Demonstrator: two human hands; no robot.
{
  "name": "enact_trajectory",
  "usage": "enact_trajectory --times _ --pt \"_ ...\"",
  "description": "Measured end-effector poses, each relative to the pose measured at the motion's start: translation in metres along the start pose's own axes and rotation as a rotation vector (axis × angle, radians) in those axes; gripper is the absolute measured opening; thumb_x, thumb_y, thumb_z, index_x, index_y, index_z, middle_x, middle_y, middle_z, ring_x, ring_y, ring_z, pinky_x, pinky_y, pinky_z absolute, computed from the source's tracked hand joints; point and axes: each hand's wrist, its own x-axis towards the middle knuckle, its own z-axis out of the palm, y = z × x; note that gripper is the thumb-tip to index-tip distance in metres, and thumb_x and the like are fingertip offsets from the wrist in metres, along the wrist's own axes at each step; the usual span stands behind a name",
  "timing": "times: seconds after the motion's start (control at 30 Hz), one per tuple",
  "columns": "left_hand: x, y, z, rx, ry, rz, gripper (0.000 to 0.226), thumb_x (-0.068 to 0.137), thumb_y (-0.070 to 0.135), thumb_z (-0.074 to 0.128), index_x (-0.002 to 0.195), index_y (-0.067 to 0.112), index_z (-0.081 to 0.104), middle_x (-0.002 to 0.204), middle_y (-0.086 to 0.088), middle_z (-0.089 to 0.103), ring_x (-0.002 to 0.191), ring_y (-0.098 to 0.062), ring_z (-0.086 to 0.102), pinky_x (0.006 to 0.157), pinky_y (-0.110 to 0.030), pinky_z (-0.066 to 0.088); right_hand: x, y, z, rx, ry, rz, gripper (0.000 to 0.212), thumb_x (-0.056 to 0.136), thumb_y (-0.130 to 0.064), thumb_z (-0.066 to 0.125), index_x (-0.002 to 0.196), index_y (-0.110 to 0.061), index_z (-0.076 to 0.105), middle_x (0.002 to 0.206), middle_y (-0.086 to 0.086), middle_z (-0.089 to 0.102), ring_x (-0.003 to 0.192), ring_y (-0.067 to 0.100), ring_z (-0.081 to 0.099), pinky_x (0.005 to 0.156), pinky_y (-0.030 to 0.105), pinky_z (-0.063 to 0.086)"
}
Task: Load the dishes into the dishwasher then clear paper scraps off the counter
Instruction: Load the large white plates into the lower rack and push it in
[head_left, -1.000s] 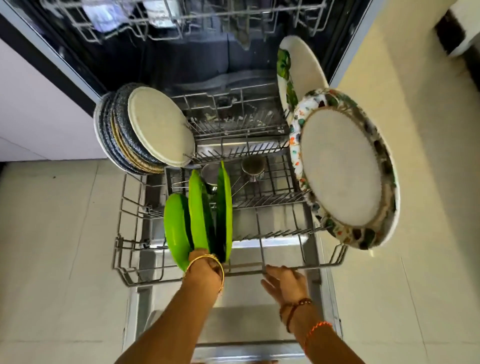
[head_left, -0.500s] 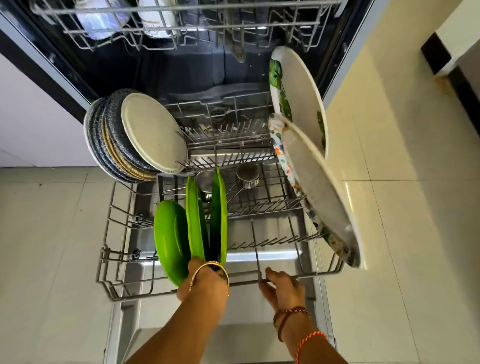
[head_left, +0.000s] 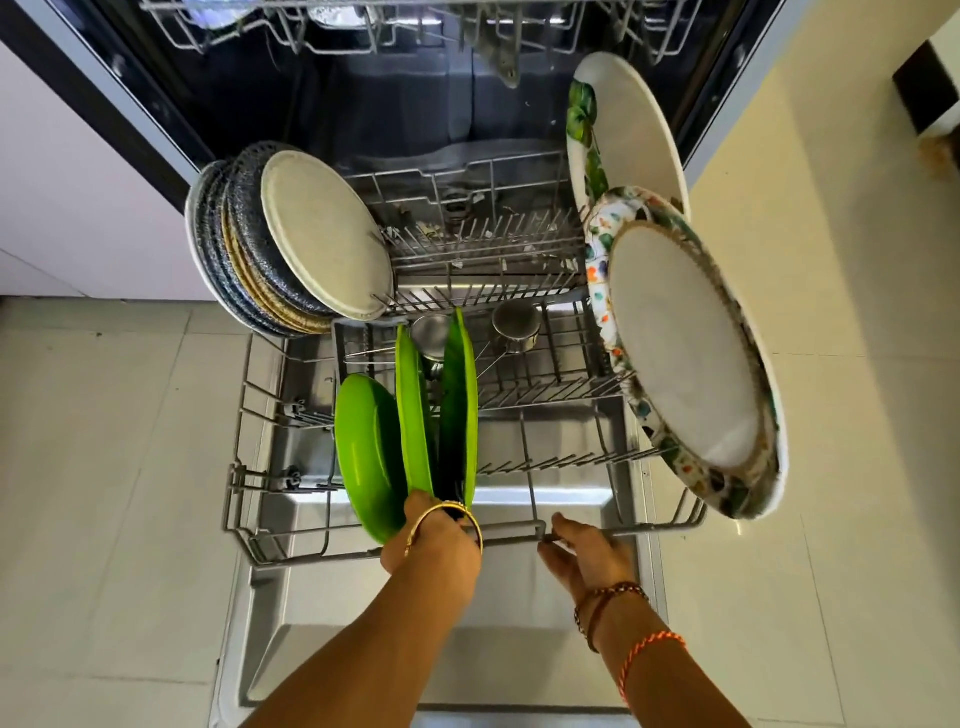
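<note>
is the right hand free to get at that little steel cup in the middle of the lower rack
Probably yes: the right hand rests on the rack's front rail, holding nothing, and only bare rack lies between it and the steel cup.

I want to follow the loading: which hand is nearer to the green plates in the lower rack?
Left. The left hand is at the near edge of the green plates; the right hand rests on the rack's front rail, off to their right.
</note>
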Motion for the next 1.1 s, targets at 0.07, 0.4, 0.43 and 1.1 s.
enact_trajectory --times 0.07,0.4,0.43,1.1 --pt "0.002 0.003 0.000 0.043 0.048 0.023 0.029 0.091 0.019 0.048 0.119 0.008 0.045 0.089 -0.011 0.046 0.063 -0.027 0.047 0.055 -0.029 0.038 0.002 0.004 0.002 0.000 0.018 0.007 0.042 0.084 0.002 0.061 0.124 0.004 0.047 0.087 0.014 0.056 0.073 0.023 0.058 0.068 0.033 0.052" --pt "0.009 0.014 -0.009 0.117 0.079 0.013 0.023 0.086 0.013 0.057 0.104 0.001 0.048 0.084 -0.015 0.054 0.067 -0.032 0.053 0.060 -0.030 0.047 -0.006 0.020 0.012 -0.115 0.175 -0.053 0.015 0.095 -0.006 0.047 0.080 -0.004 0.050 0.073 0.012 0.058 0.072 0.025 0.059 0.067 0.038 0.052" --pt "0.011 0.016 -0.011 0.122 0.093 0.016 0.032 0.086 0.013 0.058 0.113 0.000 0.048 0.093 -0.017 0.054 0.079 -0.035 0.056 0.069 -0.033 0.045 -0.006 0.021 0.012 -0.134 0.184 -0.056 0.016 0.095 -0.005 0.046 0.080 -0.003 0.050 0.072 0.012 0.058 0.071 0.026 0.059 0.066 0.038 0.052" --pt "0.039 0.020 -0.052 0.230 0.103 0.142 0.032 0.083 0.014 0.064 0.105 -0.009 0.058 0.090 -0.021 0.060 0.049 -0.019 0.047 0.046 -0.028 0.040 -0.024 0.065 0.017 -0.210 0.256 -0.023 0.012 0.092 -0.003 0.050 0.081 -0.002 0.051 0.080 0.019 0.063 0.060 0.023 0.060 0.062 0.036 0.054"
